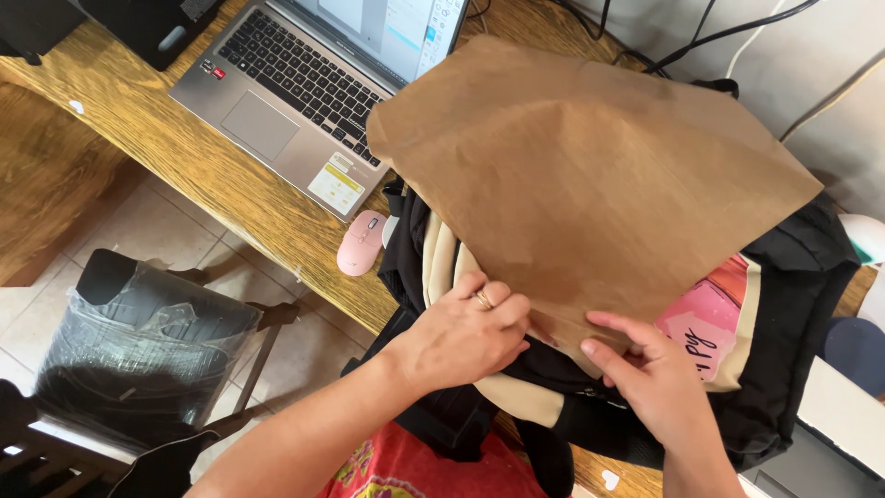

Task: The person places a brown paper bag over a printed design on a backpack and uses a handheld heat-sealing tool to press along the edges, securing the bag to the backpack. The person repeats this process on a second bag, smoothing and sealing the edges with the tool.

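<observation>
While both hands work at the near desk edge, the layout reads as follows.
Paper: brown sheet (581,175), creased, lying over the bag and rising toward the wall.
Bag: black and cream (784,304), on the desk (184,157), mostly covered by the paper.
Left hand: (461,337) fingers curled, gripping the paper's lower edge.
Right hand: (650,373) thumb and fingers pinching the same edge.
Laptop: (304,83) open, left of the paper.
Mouse: pink (361,242), just beside the bag.
</observation>
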